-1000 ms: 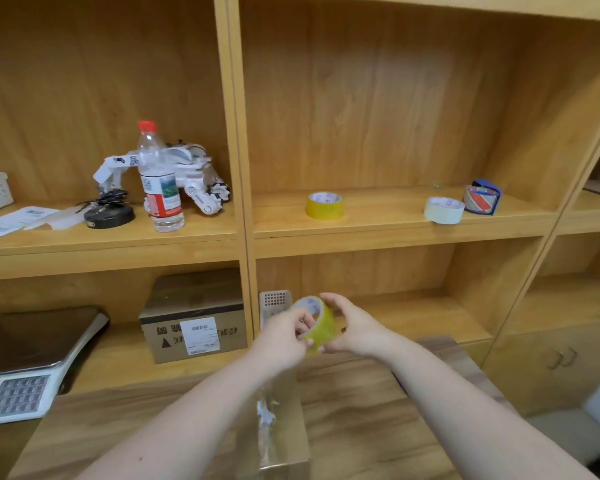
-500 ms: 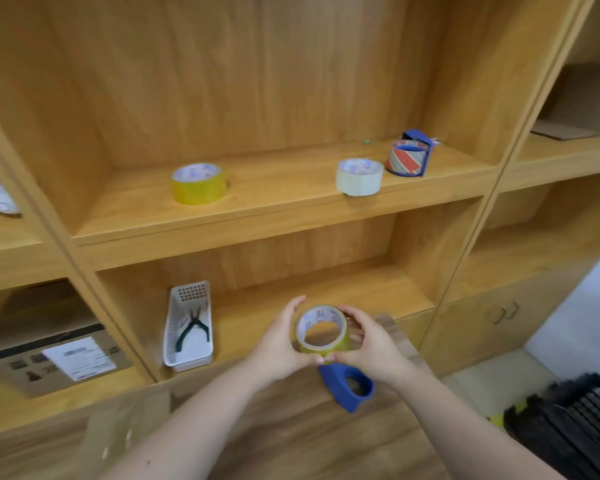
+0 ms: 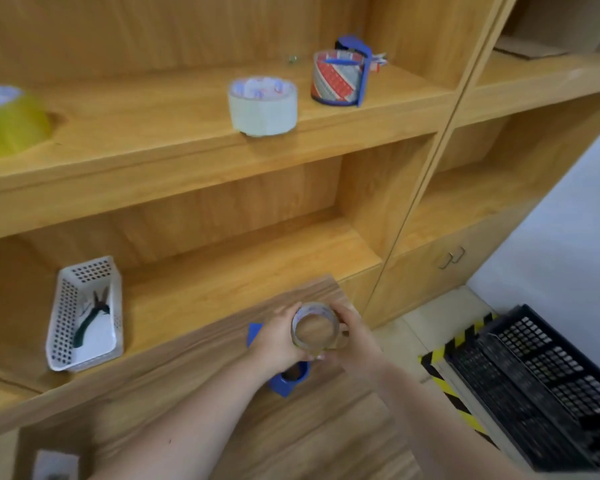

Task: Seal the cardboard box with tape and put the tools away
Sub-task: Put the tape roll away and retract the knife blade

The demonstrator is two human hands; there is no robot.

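Note:
Both hands hold one roll of tape (image 3: pixel 315 326) over the far right corner of the wooden table (image 3: pixel 201 372). My left hand (image 3: pixel 278 341) grips its left side and my right hand (image 3: pixel 352 336) grips its right side. The roll's open core faces up at me. Just beneath the hands a blue tape dispenser (image 3: pixel 286 377) lies on the table, partly covered by my left hand. The cardboard box is not in view.
The upper shelf carries a yellow tape roll (image 3: pixel 9 121), a whitish roll (image 3: pixel 263 105) and a striped roll in a blue dispenser (image 3: pixel 340 76). A white perforated basket (image 3: pixel 61 327) with pliers (image 3: pixel 90 317) sits on the lower shelf. A black crate (image 3: pixel 541 386) lies on the floor, right.
My view has swung right and down, away from the bottle and the labelled box. The hands have carried the tape roll to the table's right corner, above the blue dispenser.

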